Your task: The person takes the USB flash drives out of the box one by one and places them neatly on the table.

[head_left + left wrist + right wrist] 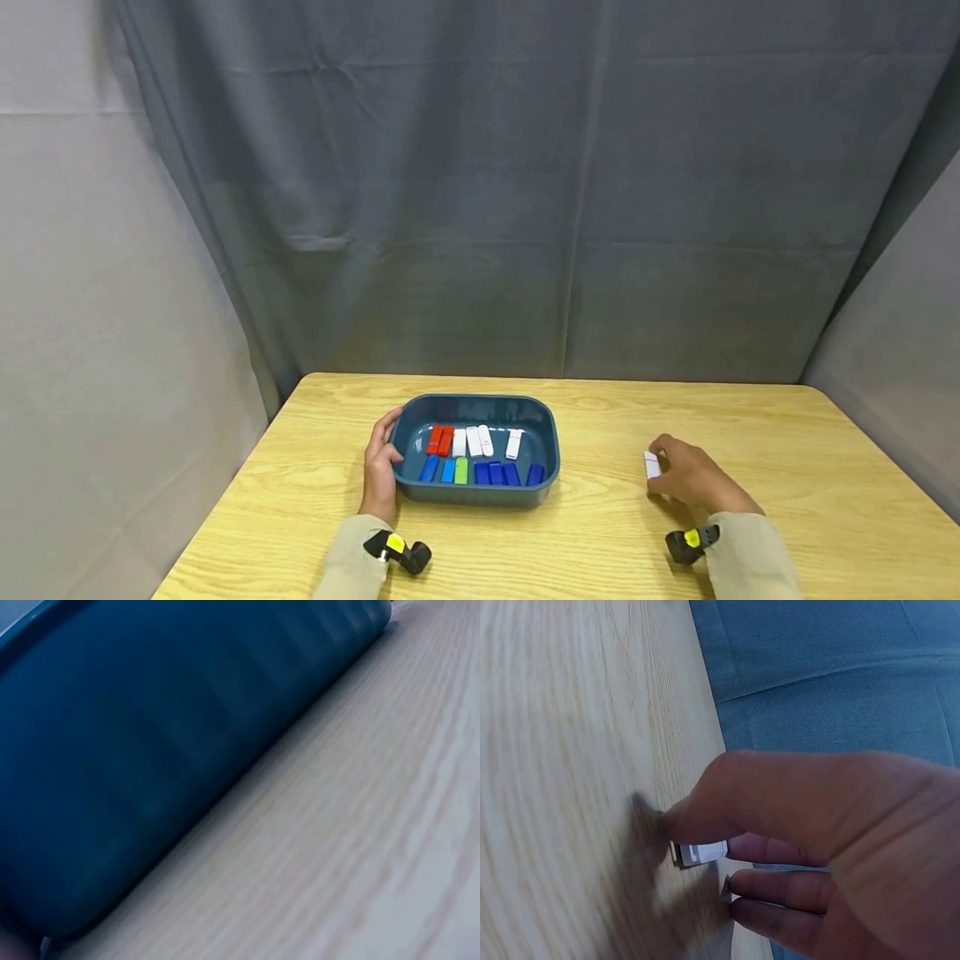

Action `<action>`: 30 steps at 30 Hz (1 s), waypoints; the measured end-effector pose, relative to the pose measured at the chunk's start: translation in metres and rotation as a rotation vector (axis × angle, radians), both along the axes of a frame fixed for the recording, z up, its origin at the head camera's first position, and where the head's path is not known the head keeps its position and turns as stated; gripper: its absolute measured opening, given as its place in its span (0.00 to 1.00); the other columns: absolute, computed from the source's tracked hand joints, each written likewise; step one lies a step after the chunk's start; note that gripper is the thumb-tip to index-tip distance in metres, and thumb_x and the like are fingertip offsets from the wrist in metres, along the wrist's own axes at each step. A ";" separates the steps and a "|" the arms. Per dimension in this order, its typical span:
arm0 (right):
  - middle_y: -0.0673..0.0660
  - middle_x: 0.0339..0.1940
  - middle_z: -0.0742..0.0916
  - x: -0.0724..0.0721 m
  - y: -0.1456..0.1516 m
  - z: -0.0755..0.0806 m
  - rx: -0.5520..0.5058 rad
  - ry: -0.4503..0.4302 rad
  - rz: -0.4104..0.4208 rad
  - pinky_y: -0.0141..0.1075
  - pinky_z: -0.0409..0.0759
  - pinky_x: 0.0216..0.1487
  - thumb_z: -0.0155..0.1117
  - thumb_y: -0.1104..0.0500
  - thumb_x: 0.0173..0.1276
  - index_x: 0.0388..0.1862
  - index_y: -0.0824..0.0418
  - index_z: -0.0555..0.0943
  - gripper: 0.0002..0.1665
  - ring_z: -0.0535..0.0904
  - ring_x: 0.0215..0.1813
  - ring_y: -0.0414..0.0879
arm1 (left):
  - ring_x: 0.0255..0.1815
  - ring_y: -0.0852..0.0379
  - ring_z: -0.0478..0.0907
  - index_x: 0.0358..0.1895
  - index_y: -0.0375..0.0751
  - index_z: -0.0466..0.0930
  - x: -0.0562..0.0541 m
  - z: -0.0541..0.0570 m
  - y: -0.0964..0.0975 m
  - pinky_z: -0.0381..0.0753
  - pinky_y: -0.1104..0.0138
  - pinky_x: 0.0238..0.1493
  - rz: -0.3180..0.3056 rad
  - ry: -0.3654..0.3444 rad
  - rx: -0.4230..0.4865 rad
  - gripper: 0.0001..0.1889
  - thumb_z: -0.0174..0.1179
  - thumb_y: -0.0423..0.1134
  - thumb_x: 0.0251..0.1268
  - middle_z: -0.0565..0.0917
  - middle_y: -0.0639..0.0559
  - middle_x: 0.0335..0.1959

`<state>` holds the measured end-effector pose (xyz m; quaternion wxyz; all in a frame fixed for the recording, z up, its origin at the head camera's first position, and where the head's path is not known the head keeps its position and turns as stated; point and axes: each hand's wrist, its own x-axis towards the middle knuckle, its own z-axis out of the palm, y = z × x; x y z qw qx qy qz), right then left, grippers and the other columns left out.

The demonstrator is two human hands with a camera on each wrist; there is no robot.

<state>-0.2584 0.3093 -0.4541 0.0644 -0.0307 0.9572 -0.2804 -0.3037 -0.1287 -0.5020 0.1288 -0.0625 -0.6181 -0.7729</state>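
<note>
A dark blue-green plastic basin (480, 497) stands on the table, holding USB sticks in two rough rows. Red USB sticks (440, 440) and white USB sticks (480, 441) form the far row; blue USB sticks (497, 474) and a green USB stick (461, 471) make up the near one. My left hand (381, 471) grips the basin's left side, thumb over the rim and fingers along the outer wall. Well to the right of the basin, my right hand (693, 475) pinches a white USB stick (705, 853) between thumb and fingers, close over the tabletop.
The light wood table (600, 533) ends at a far edge in front of a grey curtain (465, 208). Pale cloth panels (112, 333) rise at the left and right sides. A small black camera (397, 550) is strapped to each wrist.
</note>
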 end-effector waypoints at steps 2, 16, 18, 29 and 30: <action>0.75 0.57 0.76 0.000 0.002 -0.001 0.008 0.006 0.007 0.55 0.73 0.50 0.69 0.60 0.54 0.57 0.72 0.71 0.33 0.74 0.55 0.64 | 0.69 0.43 0.61 0.67 0.32 0.65 0.000 0.000 0.001 0.54 0.50 0.63 0.000 0.008 0.001 0.37 0.35 0.22 0.44 0.67 0.40 0.69; 0.73 0.55 0.77 0.000 0.000 -0.001 -0.042 -0.005 -0.006 0.46 0.75 0.40 0.66 0.63 0.56 0.64 0.73 0.66 0.37 0.76 0.43 0.56 | 0.68 0.44 0.62 0.68 0.32 0.64 0.006 0.003 -0.003 0.55 0.51 0.64 0.010 -0.019 0.017 0.37 0.35 0.21 0.45 0.67 0.42 0.69; 0.73 0.53 0.78 -0.001 0.000 -0.001 -0.050 -0.005 -0.016 0.42 0.74 0.34 0.67 0.64 0.55 0.64 0.73 0.65 0.38 0.75 0.38 0.52 | 0.68 0.43 0.62 0.68 0.31 0.63 0.007 0.004 -0.003 0.55 0.52 0.63 0.010 -0.014 0.019 0.37 0.35 0.21 0.45 0.67 0.41 0.69; 0.72 0.52 0.78 -0.003 0.000 -0.001 -0.039 -0.008 -0.017 0.42 0.74 0.34 0.66 0.64 0.56 0.65 0.72 0.66 0.38 0.75 0.38 0.52 | 0.69 0.45 0.62 0.67 0.32 0.65 0.007 0.005 -0.003 0.55 0.53 0.64 0.028 -0.023 -0.002 0.37 0.36 0.21 0.45 0.67 0.41 0.70; 0.73 0.53 0.77 -0.003 0.001 -0.001 -0.035 -0.006 -0.013 0.44 0.75 0.36 0.66 0.64 0.56 0.65 0.72 0.66 0.38 0.76 0.40 0.54 | 0.69 0.45 0.62 0.67 0.32 0.65 0.007 0.005 -0.002 0.55 0.52 0.64 0.027 -0.021 0.000 0.37 0.36 0.21 0.45 0.67 0.41 0.70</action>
